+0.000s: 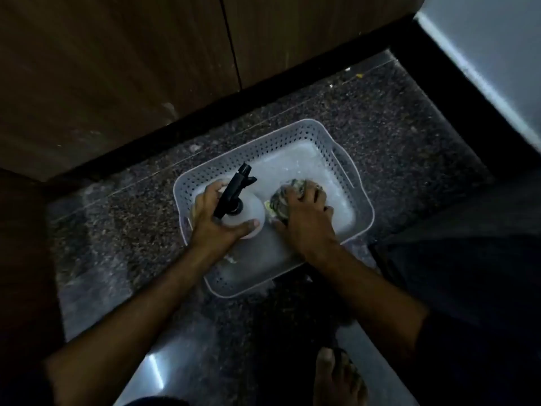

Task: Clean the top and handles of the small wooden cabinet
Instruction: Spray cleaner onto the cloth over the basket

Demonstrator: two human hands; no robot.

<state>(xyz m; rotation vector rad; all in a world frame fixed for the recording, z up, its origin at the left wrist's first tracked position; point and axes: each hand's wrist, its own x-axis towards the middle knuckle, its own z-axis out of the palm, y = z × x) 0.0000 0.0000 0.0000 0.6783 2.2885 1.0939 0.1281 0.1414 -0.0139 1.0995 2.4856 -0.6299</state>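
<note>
A pale perforated plastic basket (330,142) sits on the dark speckled floor. Inside it stands a white spray bottle (253,208) with a black trigger head (237,189). My left hand (216,218) is wrapped around the bottle's body. Beside it in the basket lies a crumpled grey-green cloth (282,200). My right hand (304,218) presses down on the cloth with its fingers curled over it. The wooden cabinet (117,68) rises just behind the basket; only its door fronts show, and its top and handles are out of view.
A black plinth (263,83) runs along the cabinet's foot. A pale wall or panel (497,68) stands at the right. My bare foot (336,376) is on the floor near the bottom edge. The scene is dim.
</note>
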